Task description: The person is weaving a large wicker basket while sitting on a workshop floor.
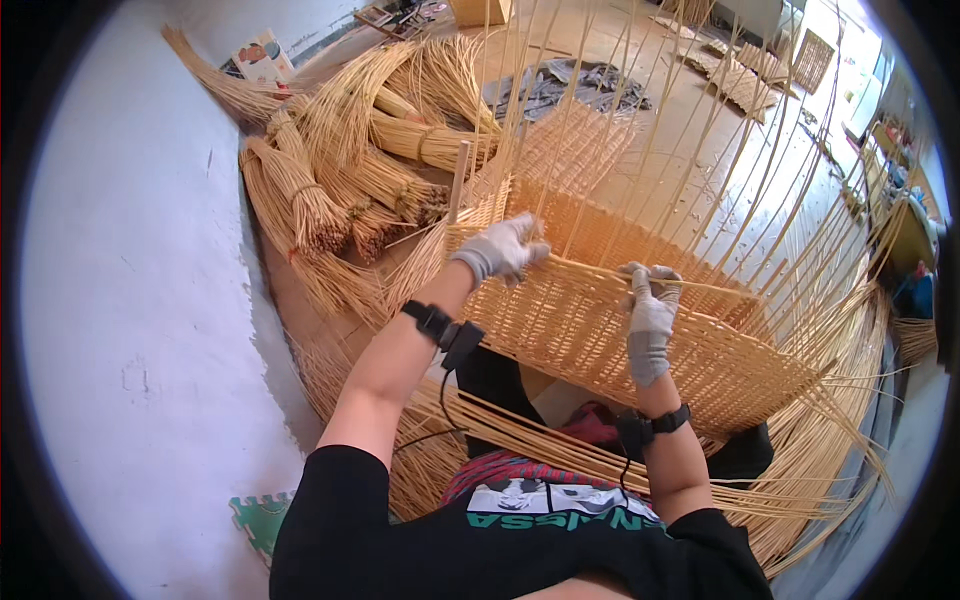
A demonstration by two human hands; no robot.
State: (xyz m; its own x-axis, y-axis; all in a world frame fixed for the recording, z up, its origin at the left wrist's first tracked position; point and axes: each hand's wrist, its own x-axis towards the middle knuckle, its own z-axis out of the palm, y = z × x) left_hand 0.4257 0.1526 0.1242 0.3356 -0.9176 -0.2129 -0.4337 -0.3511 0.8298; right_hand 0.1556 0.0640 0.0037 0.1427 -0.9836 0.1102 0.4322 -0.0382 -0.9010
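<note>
A long woven wicker basket (565, 320) lies across in front of me, tall thin stakes rising from its far side. A wicker rod (596, 268) runs along the top of its near wall. My left hand (503, 248), in a pale work glove, is closed at the rod's left part, by the basket's left corner. Farther right, my right hand (652, 312), gloved too, has its fingers over the rim, closed around the rod and the wall's top edge. Its fingertips partly hide the rod. A wooden stick (459, 182) stands upright at the left corner.
Bundles of wicker rods (312, 205) are heaped against the wall at the left. A woven panel (575, 150) lies beyond the basket, near a grey cloth (570, 88). Long loose rods (830, 400) spread out on the right and across my lap. Flat woven pieces (735, 80) lie farther back.
</note>
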